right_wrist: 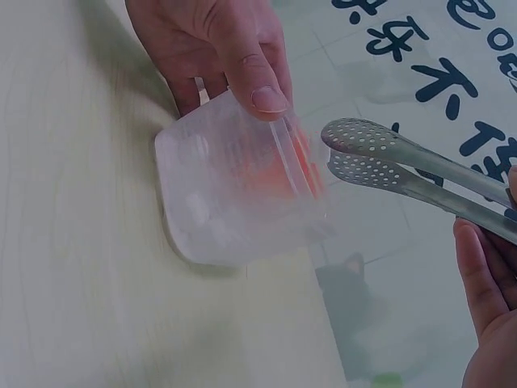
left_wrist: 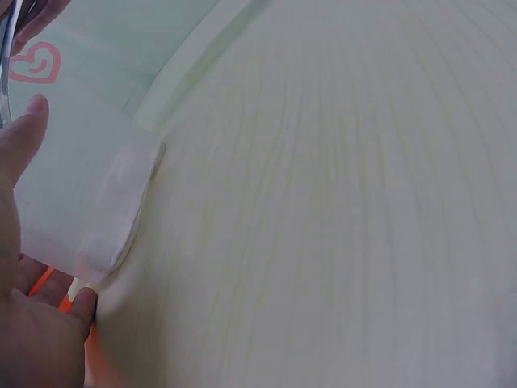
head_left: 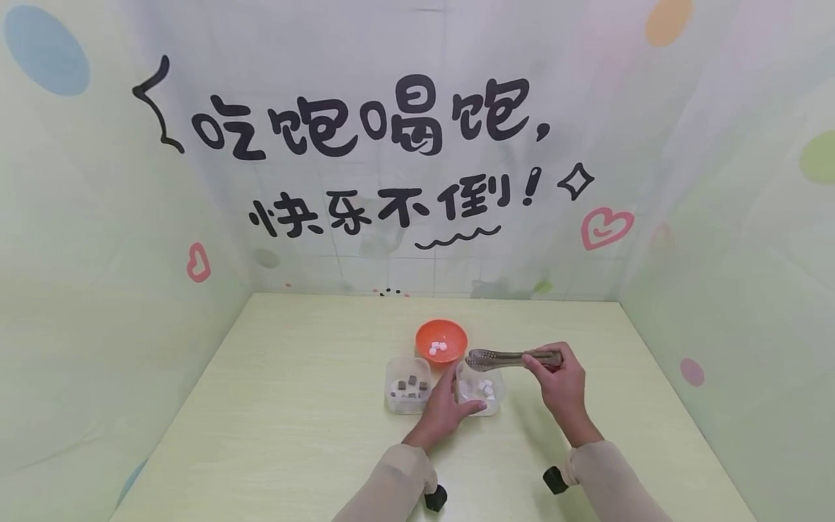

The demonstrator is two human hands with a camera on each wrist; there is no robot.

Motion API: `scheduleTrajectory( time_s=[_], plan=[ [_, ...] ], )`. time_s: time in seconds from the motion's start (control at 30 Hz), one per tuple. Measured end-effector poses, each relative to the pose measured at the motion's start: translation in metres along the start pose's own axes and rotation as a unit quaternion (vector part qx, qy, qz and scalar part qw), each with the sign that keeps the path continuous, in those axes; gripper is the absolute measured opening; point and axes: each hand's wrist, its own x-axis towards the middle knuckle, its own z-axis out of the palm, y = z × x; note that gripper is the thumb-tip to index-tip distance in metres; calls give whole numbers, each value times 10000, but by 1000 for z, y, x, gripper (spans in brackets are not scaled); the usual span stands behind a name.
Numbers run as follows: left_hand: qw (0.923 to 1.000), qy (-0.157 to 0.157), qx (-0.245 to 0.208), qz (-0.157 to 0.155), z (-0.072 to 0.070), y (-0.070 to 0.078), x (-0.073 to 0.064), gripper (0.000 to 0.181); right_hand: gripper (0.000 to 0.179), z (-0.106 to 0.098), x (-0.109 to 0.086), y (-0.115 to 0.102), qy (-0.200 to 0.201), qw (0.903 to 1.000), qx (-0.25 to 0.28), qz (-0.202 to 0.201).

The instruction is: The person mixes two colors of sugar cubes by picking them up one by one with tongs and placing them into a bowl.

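My left hand (head_left: 445,413) holds a clear plastic container (head_left: 499,395) by its side, the thumb along the near wall. Several white cubes (head_left: 486,388) lie inside it. Metal tongs (right_wrist: 412,174) with perforated tips are gripped in my right hand (head_left: 562,380). Their tips are level with the container's rim or above it, slightly apart, and I see nothing between them. Behind the container sits an orange bowl (head_left: 427,329) with several white cubes (head_left: 437,347) in it. In the left wrist view, the left hand (left_wrist: 36,323) is partly cut off beside the container (left_wrist: 89,186).
To the left of the left hand stands a second clear container (head_left: 390,395) with several dark cubes (head_left: 412,380). All this rests on a pale wooden table (head_left: 293,406). Printed cloth walls (head_left: 417,275) enclose its back and sides.
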Motion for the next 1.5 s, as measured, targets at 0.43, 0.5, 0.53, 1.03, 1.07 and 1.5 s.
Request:
scheduleTrajectory(
  time_s=[0.43,0.5,0.53,1.03,1.07,1.5],
  plan=[
    [9999,31,-50,147,-1,2,-2,95,25,10,4,-6,91,9983,356,447],
    [9999,22,-60,137,-1,3,-2,95,26,12,4,-9,101,9979,420,482],
    [9999,22,-70,149,-1,3,-2,94,26,13,4,-10,108,9977,459,497],
    [9999,-2,-6,107,-3,4,-2,96,31,37,14,-8,255,9958,761,447],
    [10000,-9,-3,80,-3,4,-2,96,30,37,14,-13,241,9959,743,466],
    [9999,-43,-27,-92,-2,4,-2,96,29,46,16,-7,322,9962,650,485]
  ],
)
